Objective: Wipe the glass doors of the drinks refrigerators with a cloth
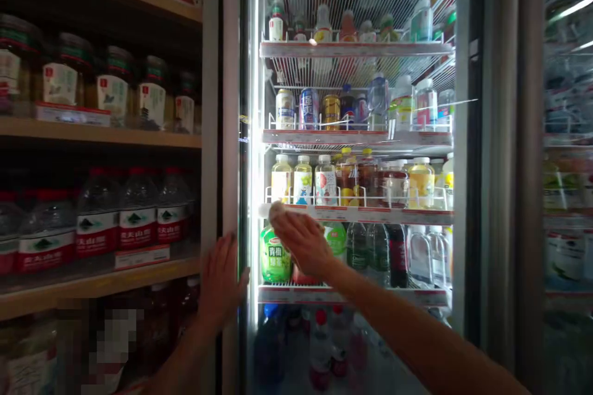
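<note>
My right hand (303, 242) reaches in from the lower right and presses against the glass door (296, 345) of a lit drinks fridge. A small whitish cloth (277, 210) shows at its fingertips, mostly covered by the fingers. Behind that hand stand a green-labelled bottle (275, 256) and a shelf price strip (384, 215). My left hand (221, 281) rests with fingers spread on the metal door frame (230, 136), left of the bright light strip. Nothing shows in it.
Fridge shelves hold bottles and cans (309, 108) in rows. At left, a wooden shelf (115, 279) carries red-capped water bottles (138, 210), with jars (152, 92) above. Another glass-fronted fridge (567, 197) stands at right, past a metal post (503, 166).
</note>
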Tool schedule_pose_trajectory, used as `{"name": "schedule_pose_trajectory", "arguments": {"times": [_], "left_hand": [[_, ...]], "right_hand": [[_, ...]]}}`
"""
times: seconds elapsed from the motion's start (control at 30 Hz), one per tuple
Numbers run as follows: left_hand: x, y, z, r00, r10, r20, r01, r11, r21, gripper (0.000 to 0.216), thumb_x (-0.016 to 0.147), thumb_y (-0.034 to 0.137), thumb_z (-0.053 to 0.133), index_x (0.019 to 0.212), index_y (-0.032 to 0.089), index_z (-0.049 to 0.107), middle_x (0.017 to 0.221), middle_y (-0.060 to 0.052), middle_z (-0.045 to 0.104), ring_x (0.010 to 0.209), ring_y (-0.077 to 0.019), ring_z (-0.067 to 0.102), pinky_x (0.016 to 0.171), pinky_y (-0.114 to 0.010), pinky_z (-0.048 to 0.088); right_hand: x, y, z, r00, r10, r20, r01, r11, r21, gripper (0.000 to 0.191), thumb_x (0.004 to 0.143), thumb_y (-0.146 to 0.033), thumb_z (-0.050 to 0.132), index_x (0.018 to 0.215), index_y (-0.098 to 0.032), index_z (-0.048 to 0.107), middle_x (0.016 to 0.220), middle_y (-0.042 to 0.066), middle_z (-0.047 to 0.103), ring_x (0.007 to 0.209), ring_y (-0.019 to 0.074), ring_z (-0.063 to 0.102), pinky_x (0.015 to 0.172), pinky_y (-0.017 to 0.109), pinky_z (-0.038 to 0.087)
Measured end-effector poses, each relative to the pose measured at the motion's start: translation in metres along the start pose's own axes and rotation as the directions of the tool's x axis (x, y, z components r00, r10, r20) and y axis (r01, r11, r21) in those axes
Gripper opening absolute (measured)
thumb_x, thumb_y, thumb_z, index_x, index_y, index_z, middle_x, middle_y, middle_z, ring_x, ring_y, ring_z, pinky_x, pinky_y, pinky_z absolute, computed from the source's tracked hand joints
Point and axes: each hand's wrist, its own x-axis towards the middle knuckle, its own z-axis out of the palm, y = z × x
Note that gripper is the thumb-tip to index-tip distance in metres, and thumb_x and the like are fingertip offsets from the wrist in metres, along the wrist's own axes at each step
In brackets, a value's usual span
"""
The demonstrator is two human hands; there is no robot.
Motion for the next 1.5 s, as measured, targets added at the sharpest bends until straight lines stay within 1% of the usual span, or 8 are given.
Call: {"name": "schedule_pose_trajectory", "arguments": {"times": [0.1, 0.33, 0.57, 0.77, 0.97, 1.2, 1.37, 1.5], "left_hand": [[-0.001, -0.009, -0.006, 1.0, -0.024, 0.008, 0.024, 1.0, 0.001, 0.065, 0.086, 0.036, 0.039, 0.144, 0.017, 0.013, 0.146, -0.016, 0.029, 0.136, -0.0281, 0.025, 0.109, -0.049, 0.023], [-0.015, -0.002, -0.009, 0.999, -0.032, 0.025, 0.033, 0.999, -0.039, 0.066, 0.086, 0.035, 0.039, 0.144, 0.019, 0.011, 0.146, -0.015, 0.029, 0.135, -0.0299, 0.027, 0.108, -0.05, 0.024], [-0.004, 0.03, 0.003, 1.0, -0.022, 0.012, 0.023, 0.997, -0.08, 0.064, 0.087, 0.033, 0.039, 0.143, 0.017, 0.013, 0.147, -0.017, 0.025, 0.138, -0.0281, 0.019, 0.109, -0.05, 0.023], [0.006, 0.077, 0.012, 1.0, 0.016, -0.005, -0.017, 0.985, -0.17, 0.062, 0.087, 0.032, 0.042, 0.142, 0.017, 0.017, 0.148, -0.016, 0.025, 0.139, -0.0251, 0.016, 0.111, -0.047, 0.02], [0.016, 0.107, 0.021, 0.998, 0.061, -0.024, -0.065, 0.975, -0.213, 0.062, 0.085, 0.032, 0.046, 0.14, 0.015, 0.023, 0.148, -0.018, 0.024, 0.139, -0.0282, 0.015, 0.11, -0.048, 0.022], [0.012, 0.132, 0.027, 0.996, 0.079, -0.035, -0.085, 0.971, -0.224, 0.064, 0.084, 0.028, 0.047, 0.141, 0.016, 0.02, 0.147, -0.017, 0.027, 0.14, -0.0269, 0.013, 0.111, -0.049, 0.019], [0.025, 0.157, 0.029, 0.993, 0.099, -0.068, -0.114, 0.957, -0.265, 0.064, 0.084, 0.027, 0.048, 0.141, 0.018, 0.022, 0.147, -0.015, 0.027, 0.14, -0.0257, 0.015, 0.112, -0.047, 0.018], [0.033, 0.173, 0.034, 0.99, 0.115, -0.085, -0.133, 0.956, -0.261, 0.065, 0.084, 0.028, 0.048, 0.142, 0.017, 0.021, 0.146, -0.015, 0.031, 0.139, -0.0255, 0.016, 0.113, -0.048, 0.012]], "right_hand": [[0.03, -0.001, 0.005, 0.98, 0.192, -0.06, -0.193, 0.981, -0.017, 0.047, 0.086, -0.019, 0.044, 0.133, -0.019, 0.044, 0.146, 0.004, 0.034, 0.138, 0.0267, 0.018, 0.112, 0.049, 0.017], [-0.056, -0.064, 0.015, 0.96, -0.246, 0.131, 0.225, 0.962, 0.155, 0.044, 0.088, -0.017, 0.041, 0.132, -0.019, 0.044, 0.143, -0.001, 0.04, 0.132, 0.0138, 0.031, 0.109, 0.03, 0.028], [-0.053, 0.015, -0.014, 0.972, 0.23, -0.042, -0.233, 0.967, -0.102, 0.046, 0.088, -0.023, 0.045, 0.134, -0.021, 0.042, 0.144, 0.004, 0.038, 0.139, 0.0246, 0.017, 0.111, 0.047, 0.018], [-0.13, 0.001, -0.024, 0.983, -0.093, 0.161, 0.097, 0.995, -0.017, 0.043, 0.086, -0.019, 0.047, 0.129, -0.024, 0.048, 0.145, -0.003, 0.037, 0.139, 0.0206, 0.018, 0.111, 0.041, 0.022], [-0.118, 0.056, -0.049, 0.908, 0.407, -0.093, -0.417, 0.896, -0.152, 0.046, 0.088, -0.021, 0.043, 0.134, -0.022, 0.044, 0.147, 0.006, 0.032, 0.14, 0.0249, 0.015, 0.11, 0.049, 0.023], [-0.181, 0.023, -0.046, 0.99, 0.032, 0.134, -0.019, 0.995, -0.102, 0.043, 0.084, -0.016, 0.049, 0.126, -0.023, 0.052, 0.14, 0.001, 0.045, 0.138, 0.0222, 0.022, 0.112, 0.043, 0.022], [-0.153, 0.054, -0.055, 0.899, 0.416, -0.137, -0.434, 0.886, -0.163, 0.043, 0.087, -0.02, 0.045, 0.129, -0.02, 0.049, 0.145, 0.009, 0.035, 0.139, 0.0261, 0.019, 0.109, 0.048, 0.026], [-0.172, 0.049, -0.053, 0.956, 0.289, -0.038, -0.291, 0.941, -0.174, 0.043, 0.086, -0.019, 0.048, 0.129, -0.024, 0.05, 0.143, 0.004, 0.04, 0.138, 0.0246, 0.022, 0.109, 0.046, 0.027]]}}
